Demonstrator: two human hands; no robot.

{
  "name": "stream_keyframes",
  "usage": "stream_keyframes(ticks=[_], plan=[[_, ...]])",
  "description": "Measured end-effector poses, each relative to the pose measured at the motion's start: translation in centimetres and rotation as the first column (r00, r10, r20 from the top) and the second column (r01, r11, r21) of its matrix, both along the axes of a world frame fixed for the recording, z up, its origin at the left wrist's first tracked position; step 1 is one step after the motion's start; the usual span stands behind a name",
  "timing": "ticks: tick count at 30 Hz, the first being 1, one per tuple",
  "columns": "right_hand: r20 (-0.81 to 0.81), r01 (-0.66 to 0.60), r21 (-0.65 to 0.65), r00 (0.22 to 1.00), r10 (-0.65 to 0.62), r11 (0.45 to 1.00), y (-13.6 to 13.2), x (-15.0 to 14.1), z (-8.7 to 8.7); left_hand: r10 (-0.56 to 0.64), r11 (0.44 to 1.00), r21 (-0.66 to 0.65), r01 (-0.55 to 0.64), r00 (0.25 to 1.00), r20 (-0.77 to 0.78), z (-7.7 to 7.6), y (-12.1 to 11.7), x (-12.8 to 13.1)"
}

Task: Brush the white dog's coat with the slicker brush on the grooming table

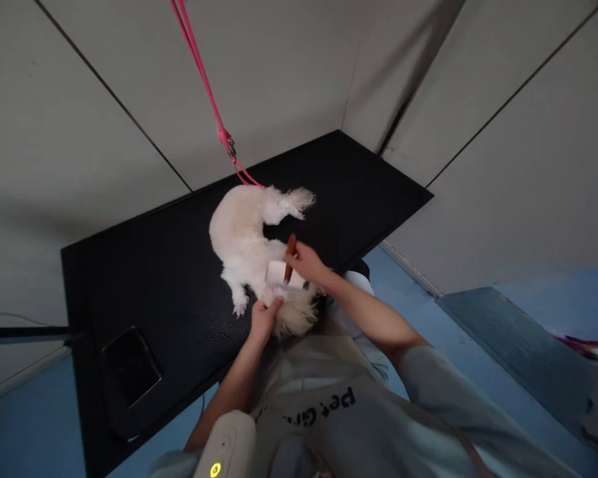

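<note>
Atop a black table, a white dog lies curled on its side near the table's front edge, its fluffy head toward the person at work. The person's left hand is closed on the dog beside that head, thumb on top; whether it grips fur or a paw cannot be told. The right hand, slightly blurred, is clenched around a brown-handled tool held over the dog, its lower end by a pale flat piece. Behind the dog, a pink leash with a metal clip slants down to its body. Toward the table's left end lies a dark rectangular object. Nearest the camera are a lettered grey apron and a white device with a yellow light; pale walls and a blue floor surround the scene.
</note>
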State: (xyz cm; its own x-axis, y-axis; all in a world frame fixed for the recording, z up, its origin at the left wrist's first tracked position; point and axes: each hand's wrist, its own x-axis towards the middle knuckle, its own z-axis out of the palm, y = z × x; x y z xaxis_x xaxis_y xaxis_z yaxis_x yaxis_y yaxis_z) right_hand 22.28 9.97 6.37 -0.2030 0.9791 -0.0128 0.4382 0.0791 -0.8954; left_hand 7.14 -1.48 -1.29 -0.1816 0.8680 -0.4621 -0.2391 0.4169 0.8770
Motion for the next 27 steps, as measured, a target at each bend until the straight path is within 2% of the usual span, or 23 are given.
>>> stream_keyframes(ticks=[2, 3, 5, 7, 8, 9, 11, 12, 13, 15, 16, 18, 20, 21, 22, 24, 25, 26, 27], plan=[[0.057, 0.124, 0.094, 0.99, -0.13, 0.988, 1.0, -0.2, 1.3, 0.02, 1.0, 0.013, -0.021, 0.999, 0.026, 0.0, -0.2, 0.5], [0.074, 0.11, 0.136, 0.99, -0.12, 0.985, 1.3, -0.4, 1.9, 0.022, 1.0, 0.016, -0.023, 0.999, 0.028, 0.0, -0.2, 0.8], [0.151, -0.124, 0.127, 0.983, 0.104, 0.984, 1.7, -1.2, 2.9, 0.041, 0.999, 0.023, -0.041, 0.999, 0.012, 0.0, -0.4, 1.3], [0.271, -0.34, 0.008, 0.906, 0.325, 0.94, 2.0, -2.2, 3.6, 0.083, 0.996, 0.034, -0.083, 0.997, 0.003, -0.1, -0.5, 1.9], [0.33, -0.352, -0.029, 0.88, 0.341, 0.936, 2.2, -2.7, 4.0, 0.105, 0.994, 0.037, -0.105, 0.994, 0.002, -0.1, -0.6, 2.3], [0.384, -0.311, -0.022, 0.875, 0.295, 0.95, 2.3, -3.2, 4.3, 0.124, 0.992, 0.035, -0.124, 0.992, -0.002, -0.1, -0.7, 2.6], [0.453, -0.225, 0.085, 0.877, 0.164, 0.971, 2.5, -4.0, 4.7, 0.147, 0.989, 0.017, -0.146, 0.989, -0.018, -0.2, -0.9, 3.4], [0.473, -0.258, 0.123, 0.864, 0.172, 0.958, 2.4, -4.4, 4.9, 0.154, 0.988, 0.005, -0.154, 0.988, -0.028, -0.2, -1.1, 3.7], [0.495, -0.345, 0.116, 0.833, 0.247, 0.932, 2.4, -4.7, 5.0, 0.168, 0.986, -0.005, -0.168, 0.985, -0.035, -0.3, -1.2, 4.0], [0.531, -0.524, -0.012, 0.719, 0.449, 0.852, 2.4, -5.3, 5.2, 0.191, 0.981, -0.026, -0.192, 0.981, -0.036, -0.3, -1.5, 4.6], [0.541, -0.55, -0.07, 0.68, 0.494, 0.833, 2.6, -5.5, 5.4, 0.192, 0.98, -0.041, -0.193, 0.981, -0.038, -0.3, -1.6, 4.8], [0.573, -0.475, -0.042, 0.709, 0.411, 0.879, 3.1, -5.9, 5.9, 0.173, 0.982, -0.069, -0.177, 0.983, -0.054, -0.2, -1.8, 5.3], [0.582, -0.41, 0.084, 0.76, 0.29, 0.908, 3.5, -6.4, 6.5, 0.143, 0.986, -0.08, -0.149, 0.987, -0.071, -0.2, -1.9, 5.6], [0.581, -0.448, 0.101, 0.752, 0.313, 0.888, 3.5, -6.6, 6.7, 0.14, 0.987, -0.072, -0.145, 0.987, -0.074, -0.2, -1.8, 5.8], [0.587, -0.526, 0.064, 0.707, 0.394, 0.848, 3.5, -6.8, 6.9, 0.141, 0.988, -0.059, -0.146, 0.987, -0.074, -0.2, -1.8, 5.9], [0.598, -0.657, -0.097, 0.562, 0.572, 0.747, 3.2, -7.3, 6.8, 0.15, 0.987, -0.045, -0.154, 0.986, -0.074, -0.4, -1.6, 6.1], [0.604, -0.67, -0.146, 0.522, 0.601, 0.728, 3.0, -7.5, 6.7, 0.152, 0.987, -0.046, -0.155, 0.986, -0.076, -0.5, -1.6, 6.2], [0.621, -0.653, -0.142, 0.527, 0.581, 0.744, 2.9, -7.6, 6.6, 0.148, 0.987, -0.049, -0.152, 0.986, -0.079, -0.6, -1.5, 6.2], [0.639, -0.621, -0.089, 0.564, 0.522, 0.779, 2.8, -7.7, 6.4, 0.139, 0.988, -0.056, -0.143, 0.987, -0.082, -0.7, -1.5, 6.3]])
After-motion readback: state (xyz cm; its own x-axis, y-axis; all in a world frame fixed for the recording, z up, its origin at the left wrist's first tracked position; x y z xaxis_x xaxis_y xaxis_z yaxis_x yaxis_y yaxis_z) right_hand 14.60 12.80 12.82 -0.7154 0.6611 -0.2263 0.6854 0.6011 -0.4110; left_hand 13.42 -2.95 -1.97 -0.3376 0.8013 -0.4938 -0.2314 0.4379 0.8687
